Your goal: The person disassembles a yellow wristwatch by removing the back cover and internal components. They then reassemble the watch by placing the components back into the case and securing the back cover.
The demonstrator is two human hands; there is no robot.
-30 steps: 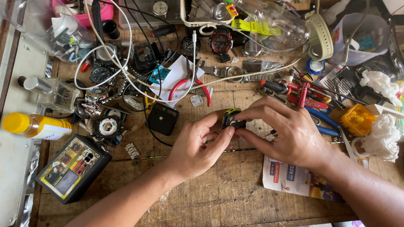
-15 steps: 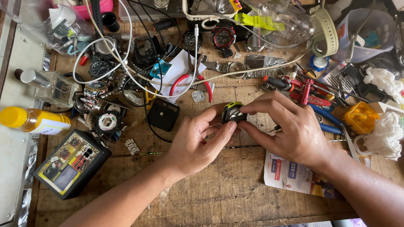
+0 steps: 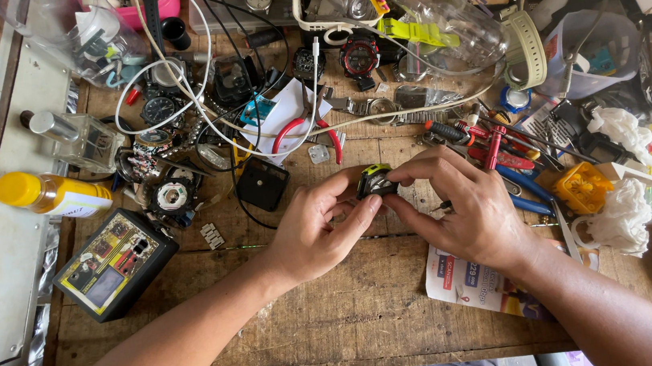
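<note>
While your left hand (image 3: 317, 232) and right hand (image 3: 470, 208) meet over the desk (image 3: 340, 319), both pinch the small black-and-yellow watch case (image 3: 375, 181) between their fingertips.

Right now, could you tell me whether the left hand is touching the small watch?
Touching. The head view shows the left hand with thumb and fingertips pressed on the small watch, which the right hand pinches from the other side.
</note>
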